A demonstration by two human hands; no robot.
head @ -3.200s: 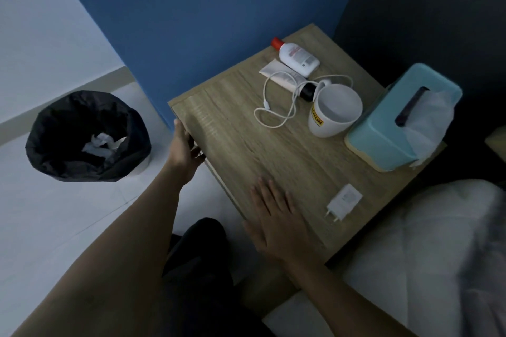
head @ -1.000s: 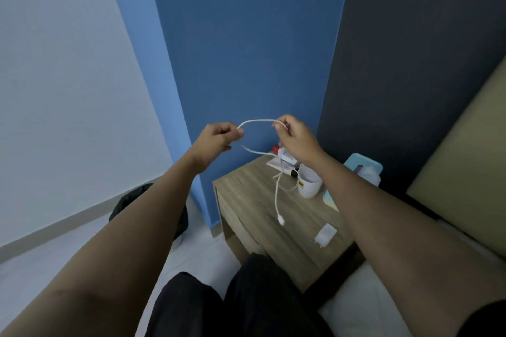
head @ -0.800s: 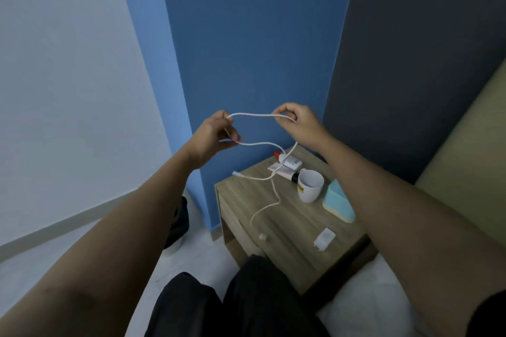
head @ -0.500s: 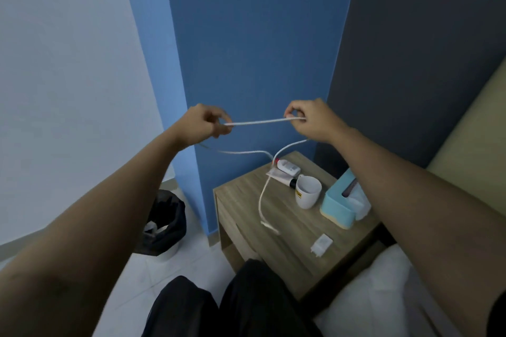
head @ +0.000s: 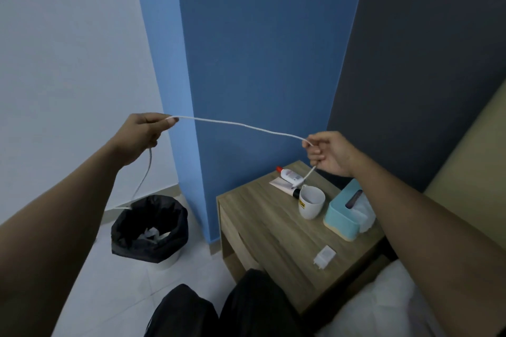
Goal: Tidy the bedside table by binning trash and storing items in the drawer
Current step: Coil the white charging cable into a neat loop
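A white charging cable (head: 241, 125) stretches in the air between my two hands, high above the floor. My left hand (head: 142, 134) pinches it at the left, and a loose end hangs down from that hand toward the bin. My right hand (head: 328, 153) grips the other part above the back of the wooden bedside table (head: 262, 227), with a short end dangling below it. On the table lie a white plug adapter (head: 324, 256), a white bottle with a red cap (head: 290, 174), a tube (head: 284, 186) and a white mug (head: 311, 202).
A teal tissue box (head: 345, 213) stands at the table's right side. A bin with a black liner (head: 149, 230) holding crumpled paper stands on the white floor to the left. Blue wall behind, bed at lower right, my dark-clothed knees at the bottom.
My hands have moved far apart, drawing the cable out into one long span. The left hand went left and the hanging end swung over toward the bin.
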